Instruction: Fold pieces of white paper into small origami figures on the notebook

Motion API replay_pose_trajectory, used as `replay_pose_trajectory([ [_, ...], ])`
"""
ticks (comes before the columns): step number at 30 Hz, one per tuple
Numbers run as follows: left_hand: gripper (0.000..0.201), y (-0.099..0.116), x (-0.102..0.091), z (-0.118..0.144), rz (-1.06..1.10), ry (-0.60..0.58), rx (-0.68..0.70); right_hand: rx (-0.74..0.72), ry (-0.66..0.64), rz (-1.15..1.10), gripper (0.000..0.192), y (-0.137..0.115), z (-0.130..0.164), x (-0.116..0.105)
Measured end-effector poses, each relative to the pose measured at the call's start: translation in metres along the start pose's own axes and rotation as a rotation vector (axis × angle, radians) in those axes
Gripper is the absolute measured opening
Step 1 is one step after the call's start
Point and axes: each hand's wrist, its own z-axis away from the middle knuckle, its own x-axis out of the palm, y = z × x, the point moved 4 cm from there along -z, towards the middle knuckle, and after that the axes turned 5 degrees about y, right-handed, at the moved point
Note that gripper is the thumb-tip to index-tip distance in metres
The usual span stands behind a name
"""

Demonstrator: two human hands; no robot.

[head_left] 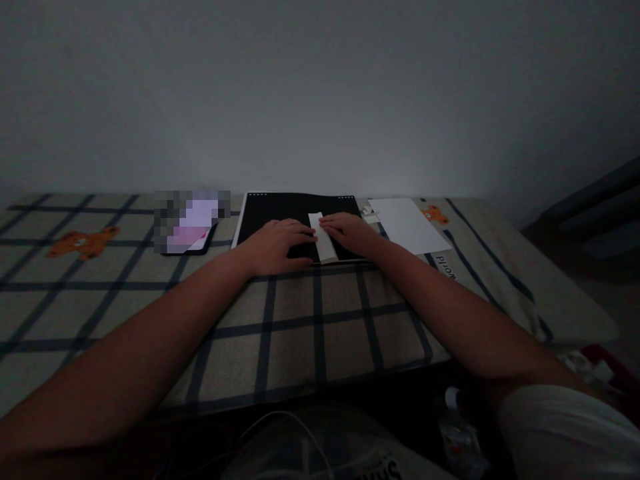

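Note:
A narrow folded strip of white paper lies lengthwise on a black rectangular sheet or notebook with small white marks along its far edge. From the left, my left hand rests flat on the black surface, its fingertips at the strip's left edge and the thumb spread apart near the front edge. My right hand lies on the other side, with outstretched fingertips touching the upper part of the strip. Neither hand is wrapped round anything. Some of the right fingers are hidden from view.
A phone, partly blurred out, lies left on the checked tablecloth. To the right are a white paper sheet and small white scraps. A wall stands behind the table. Below its front edge is a plastic bottle.

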Motion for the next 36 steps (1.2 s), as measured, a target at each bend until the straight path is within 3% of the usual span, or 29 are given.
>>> replay_pose_trajectory([
  [12,0.051,0.001,0.000,-0.002,-0.012,0.006,0.006,0.126,-0.025,0.151,0.044,0.015,-0.004,0.009],
  [21,0.055,0.001,0.000,0.000,0.001,0.012,-0.001,0.021,0.072,0.083,0.033,0.006,0.002,0.001],
  [36,0.060,0.001,0.002,0.001,-0.018,-0.008,-0.004,0.025,-0.013,0.091,0.033,0.000,0.005,-0.007],
])
